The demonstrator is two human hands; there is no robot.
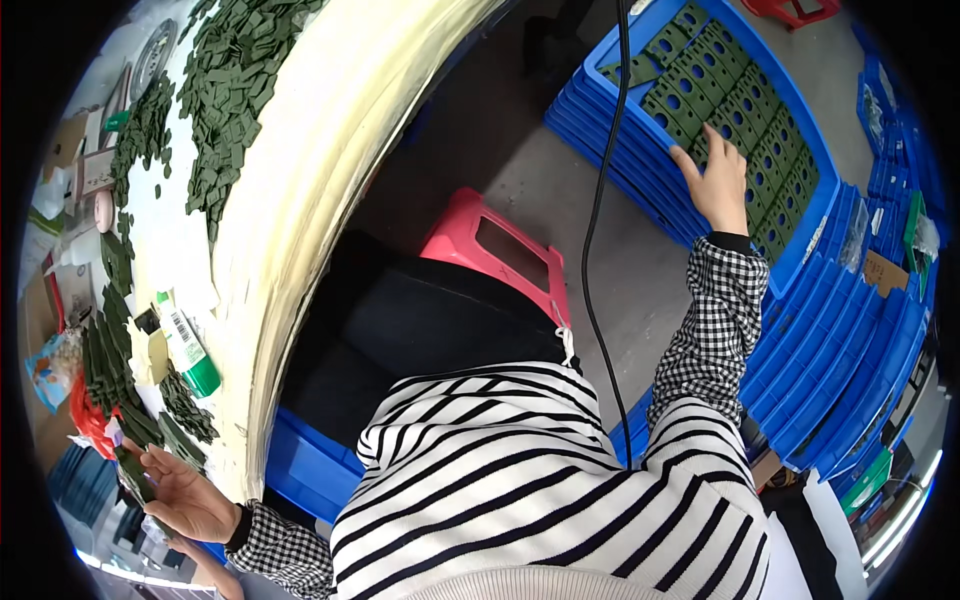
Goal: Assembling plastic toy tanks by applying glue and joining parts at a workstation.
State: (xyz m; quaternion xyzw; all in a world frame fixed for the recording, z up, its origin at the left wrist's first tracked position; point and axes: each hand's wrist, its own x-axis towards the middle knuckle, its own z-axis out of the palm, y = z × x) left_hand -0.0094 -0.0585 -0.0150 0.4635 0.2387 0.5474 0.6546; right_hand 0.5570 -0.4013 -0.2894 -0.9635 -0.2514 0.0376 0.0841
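At the table's left end, my left hand (190, 498) has its fingers closed around a dark green strip (132, 474). My right hand (718, 188) reaches out to the right, fingers spread, over a blue tray (822, 190). Its fingertips rest on the green plates with round holes (740, 105) that lie in rows in that tray. Whether it pinches one of them is not visible. Near my left hand, several more dark green strips (105, 355) lie on the table.
The pale-covered table (300, 170) carries heaps of small green pieces (235, 90) and a white-and-green bottle (188, 345). A pink stool (500, 255) stands on the floor. A black cable (590, 240) hangs across the middle. Stacked blue trays (850, 340) stand at right. Another person's arm (207, 570) shows at lower left.
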